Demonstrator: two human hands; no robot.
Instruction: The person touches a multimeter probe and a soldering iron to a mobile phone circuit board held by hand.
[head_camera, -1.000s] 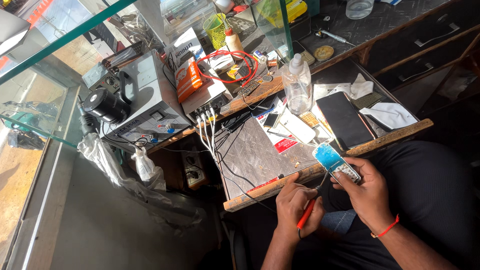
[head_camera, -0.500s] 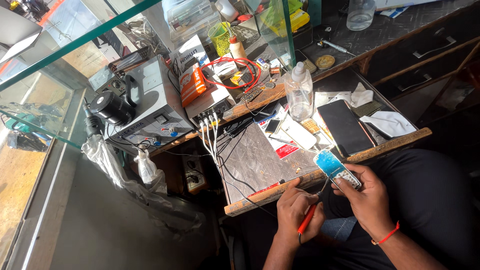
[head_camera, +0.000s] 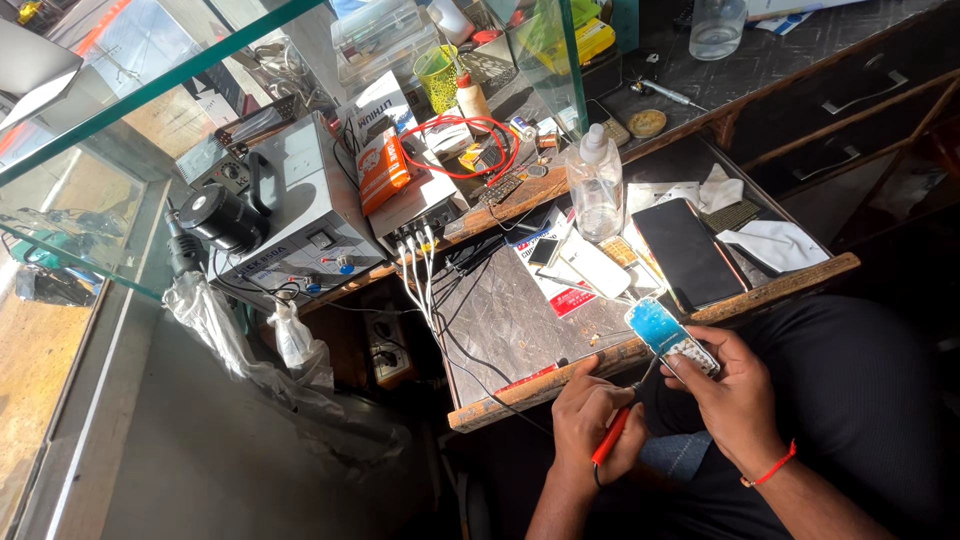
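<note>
Two hands | left grip (head_camera: 597, 420) closed on red-handled tool (head_camera: 618, 428), tip up-right | right grip (head_camera: 735, 390) holds keypad phone (head_camera: 672, 338), long axis up-left.

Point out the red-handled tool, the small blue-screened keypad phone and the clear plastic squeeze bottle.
red-handled tool (head_camera: 612, 440), head view, on its red handle.
small blue-screened keypad phone (head_camera: 668, 333), head view, on its blue screen.
clear plastic squeeze bottle (head_camera: 597, 192), head view, on its body.

tool (head_camera: 612, 436): red handle | small phone (head_camera: 670, 338): blue | wristband (head_camera: 771, 466): red
</note>
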